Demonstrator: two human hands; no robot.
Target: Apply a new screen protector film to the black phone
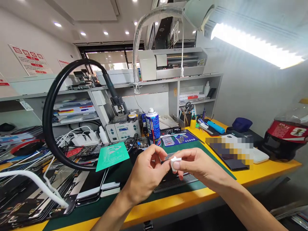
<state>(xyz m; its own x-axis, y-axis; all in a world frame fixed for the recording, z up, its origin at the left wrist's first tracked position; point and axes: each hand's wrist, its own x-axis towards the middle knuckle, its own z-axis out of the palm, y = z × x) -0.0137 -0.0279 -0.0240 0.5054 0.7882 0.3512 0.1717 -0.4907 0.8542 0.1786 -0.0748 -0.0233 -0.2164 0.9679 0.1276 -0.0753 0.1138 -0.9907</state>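
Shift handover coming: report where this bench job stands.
Done: nothing looks finished from this view. In hand: the right hand pinches a small white piece, with the left hand at it, above the perforated metal plate. Left: the dark panels lie stacked, untouched.

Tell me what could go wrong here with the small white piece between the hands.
The white piece is pinched only at fingertips by the right hand, with the left hand close; it might slip onto the perforated mat. A dropped piece could roll off the yellow table edge.
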